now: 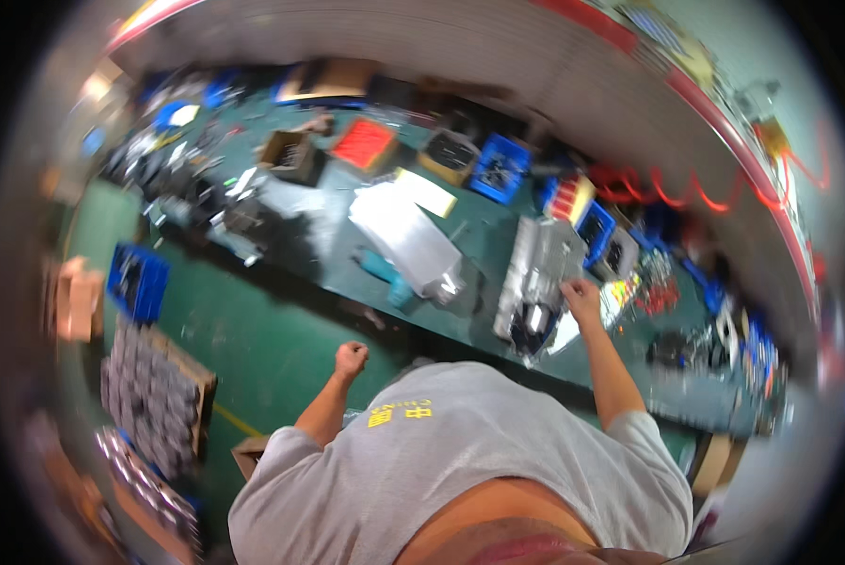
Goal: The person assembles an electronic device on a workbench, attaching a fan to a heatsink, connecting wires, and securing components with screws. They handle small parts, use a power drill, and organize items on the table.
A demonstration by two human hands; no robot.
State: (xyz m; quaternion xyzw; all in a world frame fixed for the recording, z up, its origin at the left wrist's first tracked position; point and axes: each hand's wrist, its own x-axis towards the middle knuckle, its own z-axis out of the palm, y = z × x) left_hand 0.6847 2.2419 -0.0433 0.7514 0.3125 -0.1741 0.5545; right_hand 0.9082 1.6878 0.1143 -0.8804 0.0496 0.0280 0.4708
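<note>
My left hand [352, 360] hangs in front of the bench edge with its fingers curled closed; anything inside it is too small or hidden to see. Over the bench, my right hand [582, 299] has its fingers pinched together at the right side of a long grey, shiny housing [552, 252]. Blur keeps me from telling what the pinch holds or whether it touches the housing. A dark, glossy part [533, 320] lies at the housing's near end. To the left rests a silvery wrapped panel [405, 235], beside a teal power tool [383, 271].
Along the back of the green bench [323, 250] stand a box of red parts [363, 143], a carton [289, 155] and a blue bin [500, 169]. A red coiled hose [714, 200] hangs at right. On the floor at left are a blue crate [138, 282] and stacked grey parts [149, 395].
</note>
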